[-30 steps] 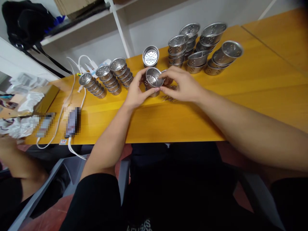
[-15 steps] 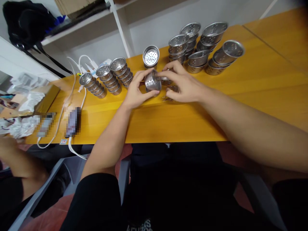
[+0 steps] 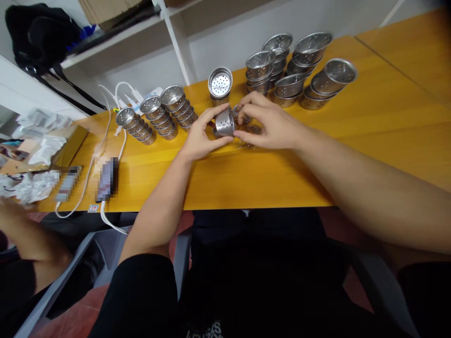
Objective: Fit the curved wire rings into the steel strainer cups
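My left hand (image 3: pixel 198 137) and my right hand (image 3: pixel 268 123) meet over the middle of the yellow table (image 3: pixel 225 173). Between them they grip a small perforated metal cup (image 3: pixel 224 123), turned on its side with its mouth to the right. My left fingers wrap its closed end, my right thumb and fingers pinch at its rim. Small wire pieces (image 3: pixel 251 136) lie on the table under my right hand, partly hidden.
Leaning rows of small perforated cups (image 3: pixel 160 116) lie left of my hands, one upright cup (image 3: pixel 220 84) behind them, stacks of wider strainer bowls (image 3: pixel 299 70) at back right. White cables (image 3: pixel 105 122), blurred devices and crumpled paper are at left. Another person's arm (image 3: pixel 24 234) is at lower left.
The cup has been tipped from mouth-up to lying on its side between my hands. My right fingers have shifted from beside it onto its rim.
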The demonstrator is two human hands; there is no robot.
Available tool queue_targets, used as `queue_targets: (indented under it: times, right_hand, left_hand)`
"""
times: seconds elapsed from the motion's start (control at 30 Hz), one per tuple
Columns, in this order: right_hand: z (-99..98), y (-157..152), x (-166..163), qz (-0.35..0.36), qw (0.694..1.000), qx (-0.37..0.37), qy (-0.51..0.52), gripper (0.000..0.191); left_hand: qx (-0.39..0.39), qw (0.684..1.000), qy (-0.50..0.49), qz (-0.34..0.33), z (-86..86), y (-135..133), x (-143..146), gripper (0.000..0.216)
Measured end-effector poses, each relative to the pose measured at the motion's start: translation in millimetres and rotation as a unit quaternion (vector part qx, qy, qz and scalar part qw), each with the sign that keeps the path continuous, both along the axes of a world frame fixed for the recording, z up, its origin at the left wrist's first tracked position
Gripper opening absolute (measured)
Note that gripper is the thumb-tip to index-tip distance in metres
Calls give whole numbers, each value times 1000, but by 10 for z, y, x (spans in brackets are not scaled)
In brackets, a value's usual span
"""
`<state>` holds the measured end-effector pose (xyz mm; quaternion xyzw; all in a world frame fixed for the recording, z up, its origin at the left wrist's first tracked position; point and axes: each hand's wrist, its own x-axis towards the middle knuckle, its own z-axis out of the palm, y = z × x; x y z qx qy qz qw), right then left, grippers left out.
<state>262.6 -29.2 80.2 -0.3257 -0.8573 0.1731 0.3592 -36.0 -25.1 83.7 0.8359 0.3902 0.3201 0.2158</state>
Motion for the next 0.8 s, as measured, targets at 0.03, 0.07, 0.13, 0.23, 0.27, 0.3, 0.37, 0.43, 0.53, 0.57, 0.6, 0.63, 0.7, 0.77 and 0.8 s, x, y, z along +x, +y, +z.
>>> queue_targets:
  times: [0.03,0.07,0.13,0.23,0.27,0.3,0.37,0.43,0.53,0.57,0.6,0.63,0.7,0.77,0.8]
  right_hand:
    - [5,-1,-5,-1,1000,-2,3,42]
    - [9,-1,-11,-2,1000,-5,4,44]
    - [16,4,-16,-2,1000,-12,2,49]
    - [22,20,-8,3,1000,-18,-4,51]
    - [21,27,-3,5,1000,-17,-4,50]
    - [20,34,3,6,1000,-15,-3,49]
    - [17,47,16,4,1000,-11,1,47]
    - [19,53,28,3,1000,-10,7,45]
    - [30,46,35,21,999,-1,26,42]
    - [33,40,31,27,999,7,36,43]
    - [34,33,26,27,998,16,45,43]
    - [34,27,19,20,998,24,54,43]
    - [27,23,9,-18,997,35,68,41]
    - [9,44,23,-61,994,32,79,43]
    - [-6,68,44,-77,993,29,84,47]
  left_hand:
    - [5,1000,0,-5,-12,11,-11,117]
    - [10,1000,-1,-9,-22,20,-20,116]
    - [18,1000,-5,-17,-34,34,-33,116]
    - [11,1000,-5,-14,-29,37,-30,119]
    - [2,1000,2,-8,-19,32,-23,120]
    - [-7,1000,9,0,-6,23,-14,121]
    - [-22,999,20,11,28,-1,6,120]
    - [-22,999,20,16,56,-25,22,118]
    - [-6,1000,16,17,51,-34,25,113]
    - [-2,1000,12,14,34,-26,22,111]
    - [2,1000,5,12,11,-14,16,110]
    - [5,1000,-1,11,-16,4,9,109]
    - [7,1000,-6,20,-72,48,-7,109]
    - [7,999,0,42,-117,99,-30,115]
    - [9,998,3,54,-136,126,-45,120]
